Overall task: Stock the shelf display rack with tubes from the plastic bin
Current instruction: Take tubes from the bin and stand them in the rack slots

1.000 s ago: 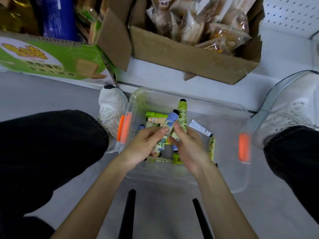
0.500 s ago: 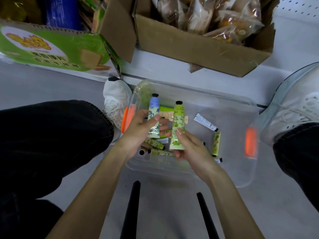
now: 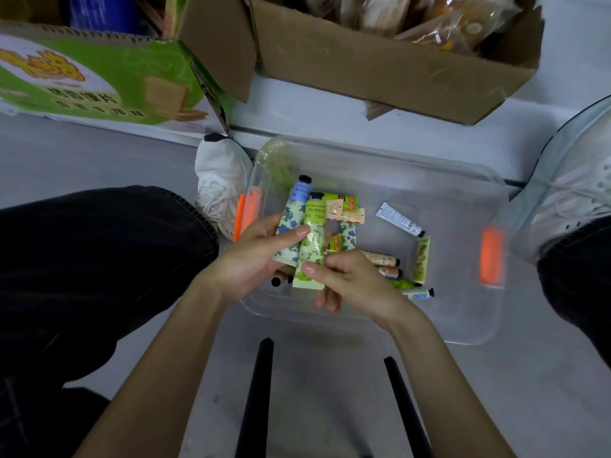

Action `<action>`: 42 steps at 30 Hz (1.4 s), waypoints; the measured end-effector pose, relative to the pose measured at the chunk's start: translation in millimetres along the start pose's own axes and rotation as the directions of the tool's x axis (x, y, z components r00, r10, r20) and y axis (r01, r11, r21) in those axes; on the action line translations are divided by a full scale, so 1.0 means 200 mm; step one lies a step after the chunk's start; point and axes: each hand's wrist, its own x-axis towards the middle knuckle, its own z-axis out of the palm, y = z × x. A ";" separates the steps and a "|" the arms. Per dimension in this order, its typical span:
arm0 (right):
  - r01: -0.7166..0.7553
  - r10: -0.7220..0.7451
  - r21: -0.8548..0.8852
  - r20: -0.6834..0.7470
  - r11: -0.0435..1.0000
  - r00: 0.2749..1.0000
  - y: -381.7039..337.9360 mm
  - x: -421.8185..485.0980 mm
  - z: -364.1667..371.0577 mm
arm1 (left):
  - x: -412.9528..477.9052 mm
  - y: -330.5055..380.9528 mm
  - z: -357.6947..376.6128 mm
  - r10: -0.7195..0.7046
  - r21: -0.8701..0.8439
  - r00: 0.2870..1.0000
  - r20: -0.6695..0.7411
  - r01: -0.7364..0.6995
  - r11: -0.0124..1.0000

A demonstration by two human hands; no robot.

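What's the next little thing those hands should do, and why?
Probably the right hand lets go of the green tube, since the left hand pins it beside the blue-flowered tube, then picks another from the plastic bin.

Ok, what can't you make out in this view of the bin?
Head view:
Display rack: outside the frame.
Tubes beneath the left hand and right hand: covered by them.
Print on the tubes: too small.
Snack bags in the cardboard box: cut off by the top edge.
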 end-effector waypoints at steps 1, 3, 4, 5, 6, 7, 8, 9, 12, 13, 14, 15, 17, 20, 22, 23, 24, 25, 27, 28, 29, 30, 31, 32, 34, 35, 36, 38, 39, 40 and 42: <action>-0.007 0.007 -0.053 0.003 0.999 1.000 0.00 0.01 0.01 | -0.01 0.00 -0.01 -0.002 0.014 1.000 0.004 0.002 1.000; -0.029 0.030 -0.131 0.007 0.991 1.000 0.02 0.04 0.03 | -0.01 -0.01 -0.01 0.000 0.042 1.000 0.003 -0.001 0.999; -0.036 0.038 -0.159 0.011 0.987 0.999 0.03 0.05 0.04 | -0.01 -0.02 -0.01 0.000 0.057 1.000 -0.004 0.000 0.998; -0.036 0.041 -0.172 0.023 0.984 0.999 0.04 0.06 0.03 | -0.01 -0.03 -0.01 0.002 0.069 1.000 -0.018 -0.001 0.998; -0.034 0.041 -0.175 0.038 0.984 0.998 0.05 0.08 0.02 | -0.01 -0.04 -0.01 0.008 0.073 0.999 -0.040 -0.005 0.997; -0.034 0.042 -0.172 0.046 0.985 0.998 0.06 0.09 0.00 | -0.01 -0.04 -0.02 0.018 0.068 0.997 -0.074 -0.013 0.998; -0.046 0.051 -0.158 0.030 0.986 0.998 0.09 0.11 -0.04 | -0.01 -0.03 -0.04 0.027 0.052 0.993 -0.114 -0.021 0.998; -0.073 0.073 -0.132 -0.009 0.989 0.997 0.12 0.13 -0.09 | -0.01 -0.03 -0.06 0.036 0.030 0.988 -0.147 -0.032 0.999; -0.196 0.189 -0.045 -0.131 0.980 0.973 0.24 0.22 -0.23 | -0.02 0.01 -0.13 0.048 -0.018 0.977 -0.209 -0.053 0.998; -0.236 0.230 -0.027 -0.140 0.971 0.963 0.28 0.26 -0.25 | -0.03 0.02 -0.16 0.046 -0.025 0.974 -0.222 -0.053 0.998; -0.273 0.269 -0.011 -0.146 0.962 0.952 0.32 0.29 -0.27 | -0.03 0.03 -0.18 0.042 -0.030 0.972 -0.229 -0.050 0.998; -0.303 0.300 0.003 -0.152 0.953 0.942 0.35 0.33 -0.28 | -0.03 0.03 -0.19 0.037 -0.033 0.972 -0.231 -0.046 0.998; -0.337 0.338 0.039 -0.183 0.941 0.923 0.41 0.39 -0.27 | -0.02 0.03 -0.22 0.020 -0.048 0.973 -0.231 -0.032 0.998; -0.363 0.367 0.066 -0.238 0.930 0.899 0.49 0.48 -0.23 | -0.02 0.03 -0.23 0.006 -0.080 0.969 -0.245 -0.027 0.996; -0.397 0.392 0.026 -0.233 0.917 0.890 0.55 0.53 -0.19 | -0.03 0.02 -0.24 0.002 -0.108 0.965 -0.263 -0.032 0.994; -0.410 0.400 0.005 -0.234 0.912 0.886 0.58 0.56 -0.18 | -0.03 0.02 -0.25 0.000 -0.122 0.961 -0.278 -0.036 0.992; -0.417 0.401 -0.012 -0.250 0.909 0.881 0.59 0.58 -0.16 | -0.03 0.02 -0.26 -0.001 -0.140 0.956 -0.292 -0.042 0.989; -0.419 0.396 -0.026 -0.276 0.908 0.876 0.60 0.58 -0.15 | -0.04 0.01 -0.26 -0.001 -0.160 0.953 -0.304 -0.050 0.986; -0.409 0.391 0.005 -0.304 0.912 0.869 0.61 0.60 -0.13 | -0.04 0.01 -0.27 0.004 -0.175 0.946 -0.323 -0.064 0.983; -0.399 0.394 0.046 -0.292 0.916 0.871 0.61 0.60 -0.13 | -0.04 0.01 -0.28 0.007 -0.174 0.944 -0.330 -0.068 0.982; -0.388 0.394 0.079 -0.284 0.918 0.874 0.62 0.61 -0.12 | -0.04 0.01 -0.28 0.008 -0.174 0.942 -0.334 -0.070 0.982; -0.380 0.393 0.104 -0.282 0.919 0.875 0.63 0.61 -0.11 | -0.04 0.01 -0.28 0.008 -0.175 0.942 -0.337 -0.071 0.982; -0.374 0.395 0.127 -0.286 0.919 0.873 0.63 0.61 -0.10 | -0.04 0.01 -0.28 0.009 -0.175 0.941 -0.337 -0.072 0.982; -0.365 0.393 0.149 -0.288 0.919 0.873 0.63 0.62 -0.10 | -0.03 0.01 -0.27 0.009 -0.173 0.941 -0.338 -0.072 0.982; -0.351 0.388 0.175 -0.272 0.920 0.880 0.63 0.62 -0.10 | -0.03 0.01 -0.27 0.010 -0.172 0.941 -0.339 -0.073 0.982; -0.357 0.393 0.176 -0.257 0.917 0.883 0.64 0.62 -0.11 | -0.04 0.00 -0.27 0.010 -0.175 0.940 -0.341 -0.074 0.982; -0.368 0.401 0.171 -0.239 0.914 0.884 0.64 0.62 -0.11 | -0.04 0.00 -0.27 0.007 -0.180 0.939 -0.344 -0.074 0.981; -0.394 0.417 0.141 -0.233 0.908 0.879 0.66 0.62 -0.11 | -0.04 0.00 -0.27 -0.003 -0.197 0.935 -0.355 -0.072 0.978; -0.406 0.420 0.107 -0.246 0.908 0.874 0.66 0.62 -0.10 | -0.05 -0.01 -0.28 -0.007 -0.203 0.934 -0.358 -0.070 0.977; -0.413 0.417 0.073 -0.256 0.908 0.872 0.67 0.63 -0.10 | -0.05 -0.01 -0.28 -0.009 -0.204 0.933 -0.359 -0.069 0.976; -0.410 0.406 0.045 -0.267 0.911 0.874 0.67 0.63 -0.09 | -0.05 -0.01 -0.28 -0.012 -0.207 0.934 -0.357 -0.067 0.976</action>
